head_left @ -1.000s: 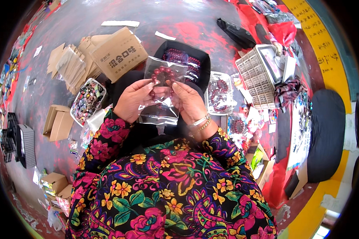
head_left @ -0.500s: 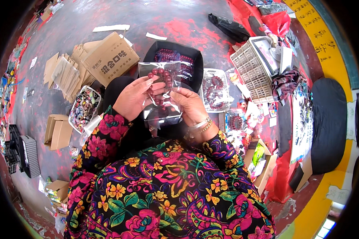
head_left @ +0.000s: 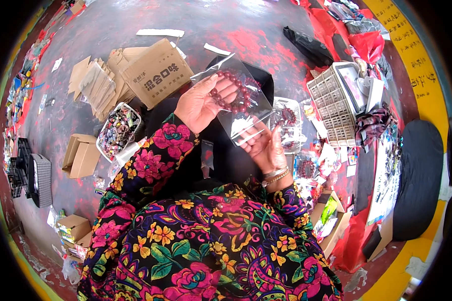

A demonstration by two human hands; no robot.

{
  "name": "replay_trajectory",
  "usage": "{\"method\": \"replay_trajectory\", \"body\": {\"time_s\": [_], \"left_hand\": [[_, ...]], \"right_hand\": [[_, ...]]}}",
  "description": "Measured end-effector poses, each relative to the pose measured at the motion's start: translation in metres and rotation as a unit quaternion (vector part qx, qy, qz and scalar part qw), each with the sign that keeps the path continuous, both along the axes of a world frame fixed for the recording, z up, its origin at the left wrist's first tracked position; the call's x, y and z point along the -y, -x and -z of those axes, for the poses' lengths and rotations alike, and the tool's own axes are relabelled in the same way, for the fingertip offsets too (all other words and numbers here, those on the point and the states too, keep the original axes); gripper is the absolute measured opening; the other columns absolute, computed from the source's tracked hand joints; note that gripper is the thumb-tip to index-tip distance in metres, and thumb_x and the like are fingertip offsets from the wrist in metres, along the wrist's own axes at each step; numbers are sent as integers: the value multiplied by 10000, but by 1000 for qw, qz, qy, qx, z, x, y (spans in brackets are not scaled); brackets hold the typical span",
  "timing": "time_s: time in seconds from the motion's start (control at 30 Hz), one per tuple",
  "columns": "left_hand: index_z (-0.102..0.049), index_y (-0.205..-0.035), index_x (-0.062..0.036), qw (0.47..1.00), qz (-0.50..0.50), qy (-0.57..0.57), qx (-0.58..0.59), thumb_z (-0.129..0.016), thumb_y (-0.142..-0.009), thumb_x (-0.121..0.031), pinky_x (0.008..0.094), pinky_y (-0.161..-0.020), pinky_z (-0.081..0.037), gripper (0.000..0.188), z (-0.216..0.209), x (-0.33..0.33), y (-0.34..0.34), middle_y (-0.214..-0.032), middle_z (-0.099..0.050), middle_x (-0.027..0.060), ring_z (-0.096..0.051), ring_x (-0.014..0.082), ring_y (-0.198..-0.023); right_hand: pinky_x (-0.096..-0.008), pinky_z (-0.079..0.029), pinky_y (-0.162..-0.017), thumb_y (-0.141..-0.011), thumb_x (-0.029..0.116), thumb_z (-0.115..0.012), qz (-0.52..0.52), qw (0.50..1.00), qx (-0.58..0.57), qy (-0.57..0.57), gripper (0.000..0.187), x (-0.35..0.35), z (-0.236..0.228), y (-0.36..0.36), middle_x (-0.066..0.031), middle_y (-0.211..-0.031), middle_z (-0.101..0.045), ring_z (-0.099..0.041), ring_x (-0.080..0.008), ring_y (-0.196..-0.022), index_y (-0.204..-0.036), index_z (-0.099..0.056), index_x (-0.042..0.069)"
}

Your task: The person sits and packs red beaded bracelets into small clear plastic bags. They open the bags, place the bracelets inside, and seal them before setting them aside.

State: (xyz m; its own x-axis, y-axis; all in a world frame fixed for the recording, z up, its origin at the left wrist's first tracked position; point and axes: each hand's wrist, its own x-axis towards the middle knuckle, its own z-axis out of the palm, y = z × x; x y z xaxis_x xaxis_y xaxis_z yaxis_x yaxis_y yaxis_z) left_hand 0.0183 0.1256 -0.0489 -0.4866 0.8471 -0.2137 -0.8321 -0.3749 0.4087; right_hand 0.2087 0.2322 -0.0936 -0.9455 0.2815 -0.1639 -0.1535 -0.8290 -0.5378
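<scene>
A clear plastic bag [head_left: 256, 103] is raised over my lap, tilted. Dark red round beads, like a bracelet [head_left: 242, 103], show at the bag; whether they lie inside or behind the film I cannot tell. My left hand [head_left: 201, 103] pinches the bag's left side, thumb in front and fingers behind the film by the beads. Beneath the bag's lower corner is my right hand [head_left: 266, 148], its fingers stretched out and thumb apart. Glare on the film hides part of its fingertips. Just beyond the bag stands a black box [head_left: 267, 80], its inside mostly covered.
On the right, a clear tray [head_left: 291, 135] holds more dark beads, near a white plastic basket [head_left: 329, 110]. Leftward are a basket of small colourful items [head_left: 119, 130], a closed carton [head_left: 155, 72], flattened cardboard [head_left: 98, 90] and an open carton [head_left: 83, 155]. A small clear bag [head_left: 207, 158] rests on my lap.
The bag has swung to a slant, and the view has shifted. My right hand has gone from pinching the bag's right side to lying spread below its lower corner.
</scene>
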Motion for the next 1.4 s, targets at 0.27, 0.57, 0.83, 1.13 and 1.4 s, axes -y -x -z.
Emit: {"method": "replay_trajectory", "body": {"time_s": [0.27,0.57,0.83,1.13,1.4], "left_hand": [[-487,-1106,27,997,-29,-14,-69,-442,-933,-170,412,-939,-426,266,-2,7,-14,-1127,-545,175,-522,279,-1078],[-502,-1068,6,998,-27,-28,-55,-475,-920,-149,420,-941,-423,216,12,14,-17,-1070,-559,154,-540,267,-1034],[-497,-1083,-1,998,-30,-18,-55,-470,-922,-146,427,-939,-425,219,19,18,-16,-1097,-545,172,-539,275,-1037],[-489,-1098,18,998,-17,-38,-48,-470,-922,-166,425,-939,-425,256,11,19,-15,-1098,-549,170,-540,267,-1038],[-536,-1066,-4,998,-34,-39,-46,-451,-930,-155,378,-903,-442,220,21,19,-14,-1042,-583,106,-547,215,-1008]], "right_hand": [[-346,-507,-794,-872,230,-569,75,995,55,-39,304,21,-22,26,-165,-985,-627,-634,-267,-854,-1044,-554,-20],[-274,-516,-557,-819,107,-620,85,981,148,-89,133,24,-20,25,-98,-811,-643,-623,-179,-604,-885,-582,-2],[-242,-491,-580,-832,123,-610,60,983,165,-55,155,28,-17,22,-132,-889,-652,-623,-171,-693,-909,-598,-11],[-207,-462,-503,-834,123,-611,84,972,206,-71,132,24,-17,24,-86,-745,-649,-608,-135,-589,-883,-612,1],[-247,-508,-608,-829,93,-614,103,979,172,-45,224,31,-24,27,-90,-850,-641,-644,-205,-779,-1035,-572,16]]}}
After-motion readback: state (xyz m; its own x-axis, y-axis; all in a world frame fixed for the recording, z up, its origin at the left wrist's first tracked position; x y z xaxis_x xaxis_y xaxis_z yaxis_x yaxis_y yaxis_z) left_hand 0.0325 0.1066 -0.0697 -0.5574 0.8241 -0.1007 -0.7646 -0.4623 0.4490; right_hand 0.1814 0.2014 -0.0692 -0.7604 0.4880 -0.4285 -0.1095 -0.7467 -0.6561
